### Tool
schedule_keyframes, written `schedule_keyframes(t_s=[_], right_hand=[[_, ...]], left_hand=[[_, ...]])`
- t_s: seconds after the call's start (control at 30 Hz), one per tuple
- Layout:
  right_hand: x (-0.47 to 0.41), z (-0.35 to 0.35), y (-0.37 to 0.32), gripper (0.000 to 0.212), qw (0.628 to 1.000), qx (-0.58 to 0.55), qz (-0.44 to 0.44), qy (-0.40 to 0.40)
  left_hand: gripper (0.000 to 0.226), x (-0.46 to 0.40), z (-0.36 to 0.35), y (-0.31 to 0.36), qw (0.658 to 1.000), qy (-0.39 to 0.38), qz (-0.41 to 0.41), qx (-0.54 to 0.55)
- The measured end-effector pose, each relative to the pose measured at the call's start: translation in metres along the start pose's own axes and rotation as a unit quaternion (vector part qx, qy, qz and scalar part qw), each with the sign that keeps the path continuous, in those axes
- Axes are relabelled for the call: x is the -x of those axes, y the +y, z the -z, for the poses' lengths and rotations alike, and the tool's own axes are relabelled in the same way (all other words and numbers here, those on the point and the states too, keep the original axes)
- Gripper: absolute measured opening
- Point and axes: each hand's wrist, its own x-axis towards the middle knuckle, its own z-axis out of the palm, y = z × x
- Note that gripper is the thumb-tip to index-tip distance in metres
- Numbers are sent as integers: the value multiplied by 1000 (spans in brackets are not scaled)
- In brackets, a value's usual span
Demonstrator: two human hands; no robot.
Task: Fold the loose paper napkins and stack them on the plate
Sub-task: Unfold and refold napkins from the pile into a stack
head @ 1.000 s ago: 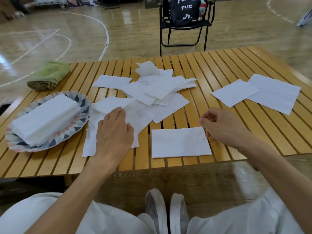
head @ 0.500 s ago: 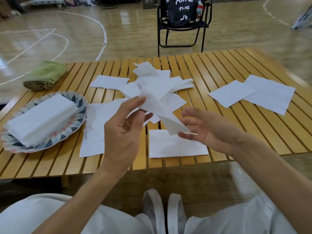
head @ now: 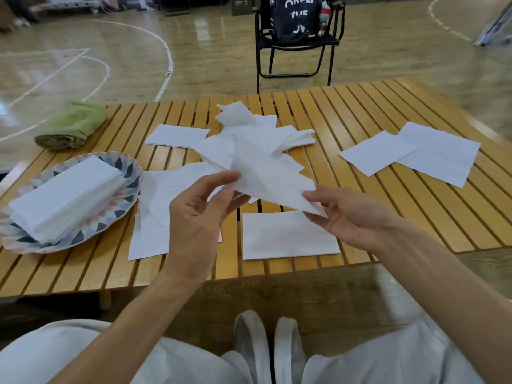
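Head view: both hands, left (head: pixel 199 214) and right (head: pixel 349 214), pinch opposite corners of one napkin (head: pixel 266 176) held up right of the plate (head: pixel 130 173); limp paper could sag and crease crookedly

The left hand (head: pixel 198 217) covers part of the loose napkins (head: pixel 163 195) lying on the table (head: pixel 401 206). The lifted napkin (head: pixel 266 173) hides part of the pile (head: pixel 257 134) behind it. The plate (head: pixel 130 173) runs off the left edge, its middle hidden under the stack (head: pixel 63 198). The chair (head: pixel 293 48) and the bag (head: pixel 296 18) on it are cut off at the top, so the bag's lettering reads only in part. How many sheets the stack holds is too fine to tell.
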Motion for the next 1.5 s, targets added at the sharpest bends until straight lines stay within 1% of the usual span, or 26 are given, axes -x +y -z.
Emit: schedule_keyframes(t_s=[0.1,0.2,0.27,0.33,0.4,0.5,0.63,0.83,1.0,1.23,1.5], right_hand=[[0,1,-3,25,997,64,26,18],[0,5,-7,23,981,174,54,71],[2,8,-10,20,968,229,58,90],[5,9,-12,19,959,268,52,82],[8,10,-14,18,947,310,47,72],[8,11,-12,16,922,373,45,94],[6,14,-9,17,887,447,44,108],[5,17,-6,11,858,502,35,106],[3,18,-4,12,828,549,28,112],[0,20,-3,14,803,584,35,114],[-5,21,-1,23,797,590,16,126]], left_hand=[[22,-1,2,-3,998,10,39,42],[17,-4,1,-4,993,20,96,69],[26,-6,1,-5,986,19,151,72],[28,-7,3,-11,980,23,195,21],[27,-6,5,-17,975,17,209,-67],[12,-3,6,-26,969,4,181,-169],[3,-4,5,-32,950,-14,151,-273],[17,-4,5,-37,919,-23,135,-370],[21,-4,5,-39,910,-27,119,-397],[21,-3,7,-43,904,-26,105,-413],[25,-2,7,-44,901,-37,99,-420]])
